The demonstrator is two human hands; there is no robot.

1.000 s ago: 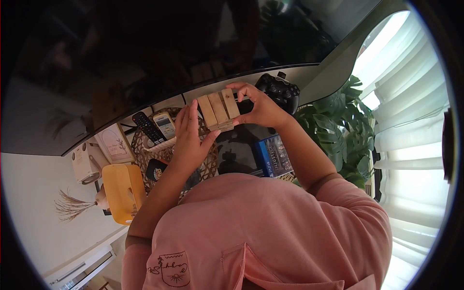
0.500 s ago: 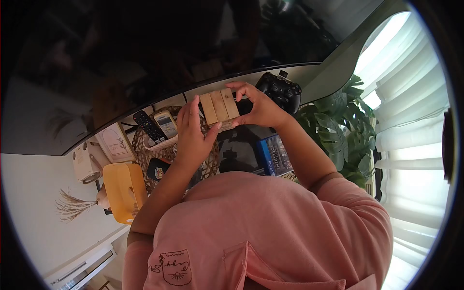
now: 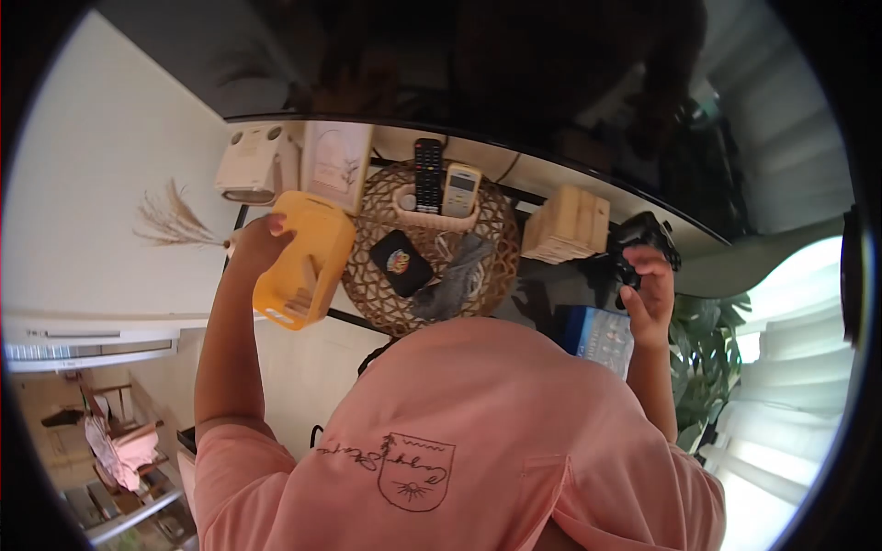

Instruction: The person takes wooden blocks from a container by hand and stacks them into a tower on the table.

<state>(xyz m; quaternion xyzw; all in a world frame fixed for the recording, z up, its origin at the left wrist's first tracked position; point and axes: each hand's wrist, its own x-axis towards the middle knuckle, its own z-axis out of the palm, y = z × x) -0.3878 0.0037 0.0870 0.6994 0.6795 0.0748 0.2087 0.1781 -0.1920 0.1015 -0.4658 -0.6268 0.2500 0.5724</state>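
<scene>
My left hand (image 3: 261,243) is at the left rim of a yellow plastic bin (image 3: 338,241), its fingers curled over the edge. A few loose wooden blocks (image 3: 301,298) lie in the bottom of that bin. My right hand (image 3: 650,292) is empty, its fingers loosely bent and apart. It hovers in front of a black game controller (image 3: 654,230) and partly hides it. A squared stack of wooden blocks (image 3: 562,225) stands upright to the left of the controller, touched by neither hand.
A round woven mat (image 3: 501,266) bears a pink holder (image 3: 439,219) with two remotes, a black pouch (image 3: 401,263) and a grey cloth item (image 3: 455,275). A blue game case (image 3: 597,335) lies near my body. The television (image 3: 514,101) spans the back; a plant (image 3: 712,340) stands right.
Both hands have let go of the wooden block stack. My left hand has moved left to the yellow bin, my right hand away to the right. The view has swung left.
</scene>
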